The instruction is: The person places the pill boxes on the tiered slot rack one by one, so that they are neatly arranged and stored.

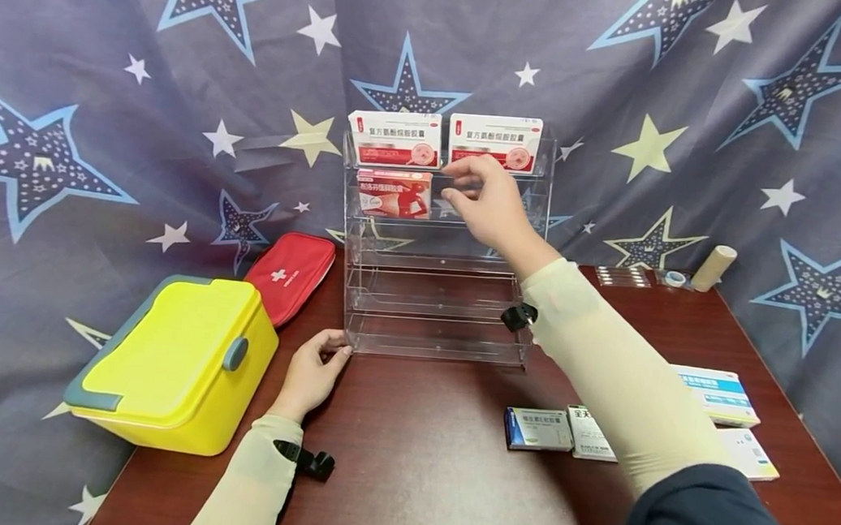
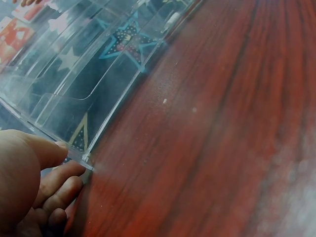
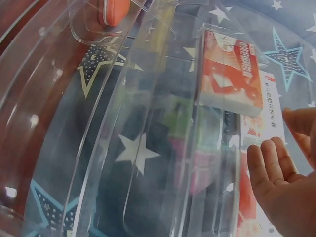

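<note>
A clear acrylic tiered display rack (image 1: 436, 349) stands on the table. My left hand (image 1: 312, 375) grips its lower left front corner, thumb and fingers set about the edge (image 2: 89, 165). At the upper tiers, my right hand (image 1: 489, 206) has its fingers loosely bent and apart from the thumb, nothing between them. Two white-and-red medicine boxes, a left one (image 1: 396, 139) and a right one (image 1: 498, 142), sit side by side on the top tier. Below the left one is a red medicine box (image 1: 393, 194), also seen in the right wrist view (image 3: 229, 74), left of my right hand's fingertips.
A yellow lidded box (image 1: 179, 359) and a red first-aid pouch (image 1: 291, 274) are left of the rack. On the right, a blue-grey medicine box (image 1: 539, 429), a white one (image 1: 590, 433) and other boxes (image 1: 719, 395) lie near my right forearm. A beige roll (image 1: 713, 268) stands behind them.
</note>
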A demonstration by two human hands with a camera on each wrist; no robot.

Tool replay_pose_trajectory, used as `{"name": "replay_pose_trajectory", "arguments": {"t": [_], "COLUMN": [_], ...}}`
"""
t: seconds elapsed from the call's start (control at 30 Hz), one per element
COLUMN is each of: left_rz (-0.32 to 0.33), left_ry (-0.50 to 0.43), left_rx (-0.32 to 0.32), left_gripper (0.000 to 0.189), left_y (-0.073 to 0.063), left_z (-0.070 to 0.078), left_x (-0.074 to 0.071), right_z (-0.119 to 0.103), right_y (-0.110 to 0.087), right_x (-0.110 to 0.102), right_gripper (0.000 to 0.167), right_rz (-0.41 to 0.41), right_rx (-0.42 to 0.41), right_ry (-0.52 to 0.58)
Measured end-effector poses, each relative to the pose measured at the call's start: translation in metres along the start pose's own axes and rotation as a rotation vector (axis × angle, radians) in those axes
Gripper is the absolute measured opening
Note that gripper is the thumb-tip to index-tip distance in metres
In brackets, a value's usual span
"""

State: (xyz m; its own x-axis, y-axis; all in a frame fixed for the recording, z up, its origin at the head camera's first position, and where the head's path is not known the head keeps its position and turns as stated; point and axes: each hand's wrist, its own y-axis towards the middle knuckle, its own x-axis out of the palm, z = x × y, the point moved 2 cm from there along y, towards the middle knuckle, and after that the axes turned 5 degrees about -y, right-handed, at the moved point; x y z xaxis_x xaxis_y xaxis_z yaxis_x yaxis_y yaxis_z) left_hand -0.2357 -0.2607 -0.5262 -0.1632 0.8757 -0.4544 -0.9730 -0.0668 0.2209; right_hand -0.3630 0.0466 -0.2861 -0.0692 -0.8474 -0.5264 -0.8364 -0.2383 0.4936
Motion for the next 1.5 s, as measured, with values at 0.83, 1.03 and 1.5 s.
{"name": "replay_pose_trajectory", "arguments": {"t": [0.83, 1.03, 1.5], "left_rz": [-0.009, -0.008, -0.012], "left_ry": [0.015, 0.016, 0.019], "left_rx": [-0.002, -0.008, 0.000], "left_gripper": [0.022, 0.023, 0.022], "left_y": [0.000, 0.000, -0.002], "left_z": [0.000, 0.000, 0.002], "left_x": [0.002, 0.001, 0.000], "right_z": [0.105, 0.161, 0.254], "right_y": [-0.183, -0.234, -0.314], "right_x": [-0.159, -0.208, -0.254], "right_gripper": [0.031, 0.031, 0.055], "right_rz": [0.097, 0.053, -0.111], "right_rx": [0.041, 0.278, 0.514], "right_ry": [-0.214, -0.317, -0.375]}}
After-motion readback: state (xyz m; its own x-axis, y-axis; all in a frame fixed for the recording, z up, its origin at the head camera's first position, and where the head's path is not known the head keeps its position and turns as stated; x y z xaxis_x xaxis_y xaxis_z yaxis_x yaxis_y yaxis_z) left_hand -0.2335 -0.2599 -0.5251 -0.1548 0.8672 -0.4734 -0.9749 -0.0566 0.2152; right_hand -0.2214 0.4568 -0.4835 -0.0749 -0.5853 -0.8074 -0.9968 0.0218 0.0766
